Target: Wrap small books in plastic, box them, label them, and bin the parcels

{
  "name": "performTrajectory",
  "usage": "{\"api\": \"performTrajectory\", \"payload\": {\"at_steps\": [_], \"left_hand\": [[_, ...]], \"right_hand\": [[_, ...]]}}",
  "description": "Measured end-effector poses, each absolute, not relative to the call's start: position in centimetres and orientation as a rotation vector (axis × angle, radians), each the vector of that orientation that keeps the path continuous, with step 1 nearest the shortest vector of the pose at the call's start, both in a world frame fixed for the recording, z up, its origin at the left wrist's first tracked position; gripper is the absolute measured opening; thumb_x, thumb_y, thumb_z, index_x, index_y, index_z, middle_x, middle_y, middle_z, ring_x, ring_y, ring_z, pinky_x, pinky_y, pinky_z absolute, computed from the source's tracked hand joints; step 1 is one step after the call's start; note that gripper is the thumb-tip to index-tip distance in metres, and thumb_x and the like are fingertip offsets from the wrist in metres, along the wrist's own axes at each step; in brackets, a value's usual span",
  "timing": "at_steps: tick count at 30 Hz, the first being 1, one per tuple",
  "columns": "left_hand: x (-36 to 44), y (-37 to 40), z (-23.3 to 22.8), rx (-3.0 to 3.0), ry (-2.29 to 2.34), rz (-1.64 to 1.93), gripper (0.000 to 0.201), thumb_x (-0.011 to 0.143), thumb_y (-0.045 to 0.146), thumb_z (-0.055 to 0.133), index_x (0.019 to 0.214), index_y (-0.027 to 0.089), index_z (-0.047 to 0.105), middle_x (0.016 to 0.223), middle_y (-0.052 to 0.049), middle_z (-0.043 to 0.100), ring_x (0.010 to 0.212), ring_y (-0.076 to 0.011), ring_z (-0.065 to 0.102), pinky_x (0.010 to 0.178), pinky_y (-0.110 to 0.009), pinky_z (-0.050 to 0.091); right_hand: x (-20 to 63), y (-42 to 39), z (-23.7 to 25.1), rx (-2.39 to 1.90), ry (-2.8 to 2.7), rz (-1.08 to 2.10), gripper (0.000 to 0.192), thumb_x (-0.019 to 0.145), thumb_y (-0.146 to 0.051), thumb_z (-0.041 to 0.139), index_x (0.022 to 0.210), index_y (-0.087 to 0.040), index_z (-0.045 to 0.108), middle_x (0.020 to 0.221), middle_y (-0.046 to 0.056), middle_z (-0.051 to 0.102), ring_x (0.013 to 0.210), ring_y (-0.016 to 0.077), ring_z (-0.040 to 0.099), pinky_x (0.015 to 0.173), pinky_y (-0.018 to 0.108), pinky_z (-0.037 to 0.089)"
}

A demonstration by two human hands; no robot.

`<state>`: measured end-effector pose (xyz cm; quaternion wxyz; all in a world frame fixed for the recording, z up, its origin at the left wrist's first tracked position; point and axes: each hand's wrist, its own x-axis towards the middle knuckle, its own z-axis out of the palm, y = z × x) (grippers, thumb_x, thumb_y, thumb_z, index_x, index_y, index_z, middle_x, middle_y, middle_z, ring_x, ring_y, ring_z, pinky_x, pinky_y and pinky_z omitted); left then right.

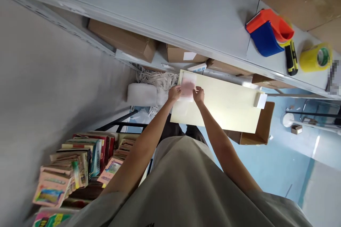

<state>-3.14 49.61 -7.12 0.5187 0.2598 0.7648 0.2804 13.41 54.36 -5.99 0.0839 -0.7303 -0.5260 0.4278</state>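
Note:
A small, flat, pinkish packet point(188, 86) in a whitish, see-through wrapping lies over the left end of a cream-coloured board point(226, 101). My left hand point(175, 93) pinches the left edge of the packet, fingers closed. On the opposite side my right hand point(198, 95) has curled fingers and holds the right edge. The packet's print is blurred. Below it, a pale see-through sheet point(183, 108) lies on the board. A small stack of white cards point(260, 100) sits at the board's right end.
Above runs a grey shelf point(170, 3) with an orange-and-blue tape dispenser point(269, 32), a yellow cutter point(291, 58) and a yellow tape roll point(315, 57). Cardboard boxes point(125, 39) fill the level beneath. Shredded paper point(160, 79), stacked books point(85, 159) and an open carton point(262, 127) surround the board.

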Motion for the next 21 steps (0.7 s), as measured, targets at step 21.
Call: {"api": "performTrajectory", "payload": {"at_steps": [21], "left_hand": [[16.5, 2.1, 15.0, -0.600, 2.130, 2.202, 0.073, 0.084, 0.084, 0.089, 0.109, 0.015, 0.089, 0.091, -0.010, 0.084, 0.090, -0.0239, 0.080, 0.089, -0.040, 0.070]], "right_hand": [[16.2, 29.3, 8.4, -0.304, -2.243, 1.977, 0.053, 0.103, -0.073, 0.069, 0.116, -0.022, 0.081, 0.120, 0.016, 0.088, 0.111, 0.0319, 0.085, 0.100, 0.049, 0.070]]}}
